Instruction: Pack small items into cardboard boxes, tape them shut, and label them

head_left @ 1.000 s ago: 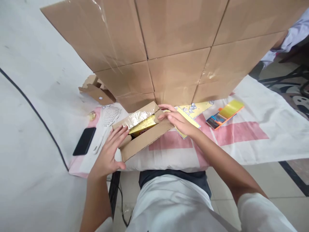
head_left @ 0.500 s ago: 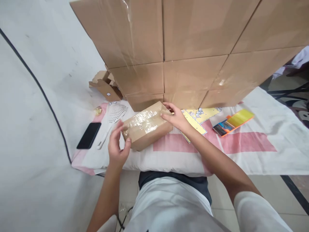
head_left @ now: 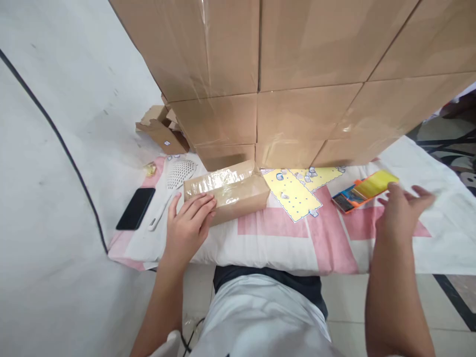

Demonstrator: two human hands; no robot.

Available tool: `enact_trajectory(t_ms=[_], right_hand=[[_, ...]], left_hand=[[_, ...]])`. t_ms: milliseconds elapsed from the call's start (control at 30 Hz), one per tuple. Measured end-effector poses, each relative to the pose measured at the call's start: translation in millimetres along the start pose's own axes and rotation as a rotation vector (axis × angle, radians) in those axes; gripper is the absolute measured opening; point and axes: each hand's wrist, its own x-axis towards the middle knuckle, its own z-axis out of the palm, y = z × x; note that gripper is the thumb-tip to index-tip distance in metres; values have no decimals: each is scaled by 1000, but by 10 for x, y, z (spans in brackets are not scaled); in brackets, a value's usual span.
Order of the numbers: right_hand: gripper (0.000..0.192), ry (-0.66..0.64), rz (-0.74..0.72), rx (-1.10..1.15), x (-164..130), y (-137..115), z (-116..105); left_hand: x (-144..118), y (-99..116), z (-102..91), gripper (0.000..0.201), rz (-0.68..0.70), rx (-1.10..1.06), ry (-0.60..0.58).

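Left hand flat on a taped carton, right hand open beside a tape dispenser.

The left hand (head_left: 189, 225) rests palm-down, fingers spread and gripping nothing, on the near left end of the small brown cardboard box sealed with glossy clear tape (head_left: 228, 191), which lies on the pink-and-white patterned cloth (head_left: 282, 238) just in front of the tall wall of stacked brown cardboard cartons (head_left: 297, 74) (its far edge looks to touch the lowest carton). The right hand (head_left: 403, 210) hovers open and empty toward the cloth's right side, fingers loose, just beside the orange-and-yellow tape dispenser (head_left: 362, 191). Near the cloth's left edge lie a white perforated plastic scoop (head_left: 174, 181) and a black smartphone (head_left: 136, 208), side by side.
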Motion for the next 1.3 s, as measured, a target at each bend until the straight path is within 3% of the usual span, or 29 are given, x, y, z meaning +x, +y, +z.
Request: enact_trajectory(t_ms=[133, 333, 467, 600, 700, 833, 933, 967, 1067, 1167, 1300], right_hand=[[26, 155, 46, -5, -14, 317, -174], [10, 381, 180, 9, 14, 897, -201], [24, 283, 146, 145, -50, 938, -5], [29, 77, 75, 299, -97, 687, 251], [27, -8, 52, 397, -51, 494, 411], [23, -74, 18, 510, 37, 416, 577], [26, -101, -1, 566, 11, 478, 653], [28, -106, -13, 562, -20, 509, 663], [39, -124, -57, 483, -130, 612, 647], [50, -111, -91, 369, -177, 728, 603], [58, 23, -137, 203, -59, 910, 564]], left_hand=[[128, 203, -65, 47, -97, 78, -116], [168, 566, 182, 53, -203, 43, -14], [177, 597, 321, 55, -226, 45, 27], [242, 505, 334, 40, -220, 52, 24], [319, 465, 281, 33, -197, 51, -5], [410, 704, 287, 26, -177, 48, 169], [474, 1108, 431, 20, -116, -230, 252], [506, 1247, 505, 23, -118, -388, 196], [655, 1555, 786, 40, -283, -762, -128], [829, 1659, 1092, 27, -407, -968, -289], [959, 1684, 1330, 20, -541, -1253, -264]])
